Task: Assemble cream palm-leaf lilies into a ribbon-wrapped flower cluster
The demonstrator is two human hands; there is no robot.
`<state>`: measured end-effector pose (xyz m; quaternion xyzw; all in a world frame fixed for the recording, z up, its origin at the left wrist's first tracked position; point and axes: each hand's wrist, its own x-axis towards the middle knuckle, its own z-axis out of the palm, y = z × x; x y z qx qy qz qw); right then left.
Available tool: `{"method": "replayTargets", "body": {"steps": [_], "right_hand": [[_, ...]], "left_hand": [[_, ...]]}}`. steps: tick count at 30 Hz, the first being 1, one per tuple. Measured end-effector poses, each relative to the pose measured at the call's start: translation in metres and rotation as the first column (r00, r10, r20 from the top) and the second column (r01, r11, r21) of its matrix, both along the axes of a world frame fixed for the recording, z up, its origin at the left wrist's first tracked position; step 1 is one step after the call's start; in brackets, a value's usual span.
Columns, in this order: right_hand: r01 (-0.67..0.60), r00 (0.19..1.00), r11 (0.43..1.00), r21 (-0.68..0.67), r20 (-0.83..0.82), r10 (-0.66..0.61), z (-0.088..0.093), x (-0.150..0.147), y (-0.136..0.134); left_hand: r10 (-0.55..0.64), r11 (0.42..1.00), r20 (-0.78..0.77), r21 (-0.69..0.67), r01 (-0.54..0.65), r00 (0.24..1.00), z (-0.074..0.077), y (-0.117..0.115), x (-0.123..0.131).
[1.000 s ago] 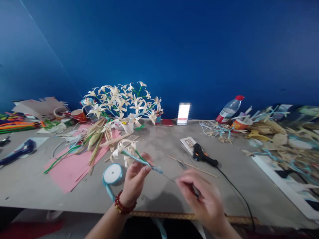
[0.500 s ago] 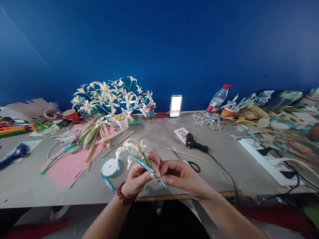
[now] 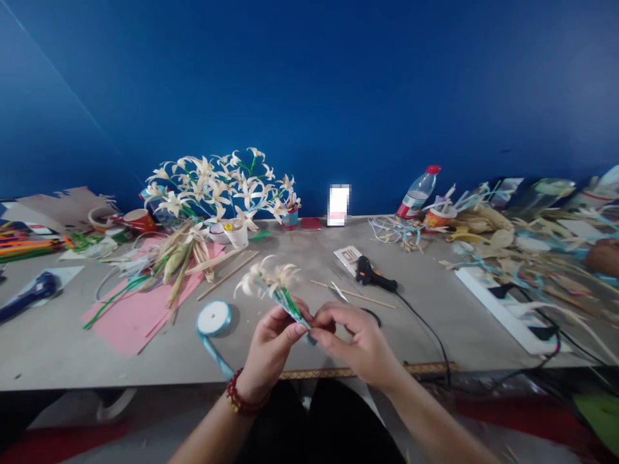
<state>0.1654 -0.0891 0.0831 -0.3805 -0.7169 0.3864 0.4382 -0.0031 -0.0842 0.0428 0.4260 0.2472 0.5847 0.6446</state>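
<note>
My left hand (image 3: 279, 335) is closed round the wrapped stem of an artificial flower spray (image 3: 285, 298), its cream petals pointing up and to the left. Green and light-blue wrapping covers the stems. With thumb and fingers pinched, my right hand (image 3: 349, 335) grips the lower end of the same stem, close against the left fingertips. What exactly lies between the right fingertips is partly hidden. Left of my hands, a spool of blue ribbon (image 3: 213, 318) lies flat, its loose tail running toward my left wrist. Scissors (image 3: 370, 316) lie partly hidden behind my right hand.
A black glue gun (image 3: 374, 274) with a trailing cord rests beyond my right hand. Thin sticks (image 3: 358, 294) lie nearby. Finished cream flowers (image 3: 217, 187) stand in cups at the back left, above pink paper (image 3: 126, 322). A white power strip (image 3: 503, 316) sits at right.
The flower spray has turned in my hands, so its blossoms now bunch together and more green stem faces me. My right fingers have shifted at the stem's lower end. The view has moved slightly.
</note>
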Motion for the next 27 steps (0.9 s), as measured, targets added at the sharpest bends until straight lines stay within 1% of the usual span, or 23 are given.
{"method": "replayTargets", "body": {"steps": [2, 3, 8, 10, 15, 17, 19, 21, 23, 27], "right_hand": [[0.042, 0.995, 0.986, 0.158, 0.085, -0.056, 0.001, 0.004, -0.005], [0.053, 0.991, 0.975, 0.214, 0.106, -0.077, 0.001, 0.006, -0.008], [0.097, 0.977, 0.93, 0.355, 0.143, -0.156, -0.006, 0.015, -0.017], [0.114, 0.972, 0.923, 0.367, 0.152, -0.181, -0.007, 0.02, -0.017], [0.136, 0.966, 0.94, 0.312, 0.169, -0.195, -0.002, 0.032, -0.012], [0.117, 0.965, 0.939, 0.324, 0.187, -0.185, -0.001, 0.033, -0.009], [0.078, 0.956, 0.932, 0.354, 0.239, -0.171, -0.002, 0.033, -0.006], [0.039, 0.934, 0.918, 0.394, 0.311, -0.173, -0.005, 0.03, -0.003], [0.028, 0.91, 0.895, 0.444, 0.36, -0.207, -0.011, 0.027, 0.0], [0.024, 0.877, 0.838, 0.546, 0.39, -0.28, -0.018, 0.022, 0.004]], "left_hand": [[0.026, 0.999, 0.051, -0.042, -0.024, 0.998, 0.002, 0.001, 0.003], [0.035, 0.998, 0.073, -0.058, -0.03, 0.997, 0.002, 0.002, 0.004], [0.044, 0.99, 0.105, -0.136, -0.029, 0.994, 0.004, 0.003, 0.007], [0.051, 0.985, 0.11, -0.17, -0.032, 0.993, 0.003, 0.004, 0.007], [0.044, 0.973, 0.123, -0.228, -0.015, 0.991, -0.001, 0.012, 0.009], [0.038, 0.97, 0.131, -0.245, -0.005, 0.991, -0.004, 0.015, 0.011], [0.038, 0.965, 0.131, -0.261, -0.003, 0.991, -0.005, 0.017, 0.012], [0.035, 0.962, 0.123, -0.275, 0.0, 0.992, -0.007, 0.018, 0.013], [0.033, 0.959, 0.116, -0.283, 0.001, 0.993, -0.008, 0.019, 0.015], [0.061, 0.952, 0.11, -0.306, -0.025, 0.992, -0.011, 0.022, 0.016]]}}
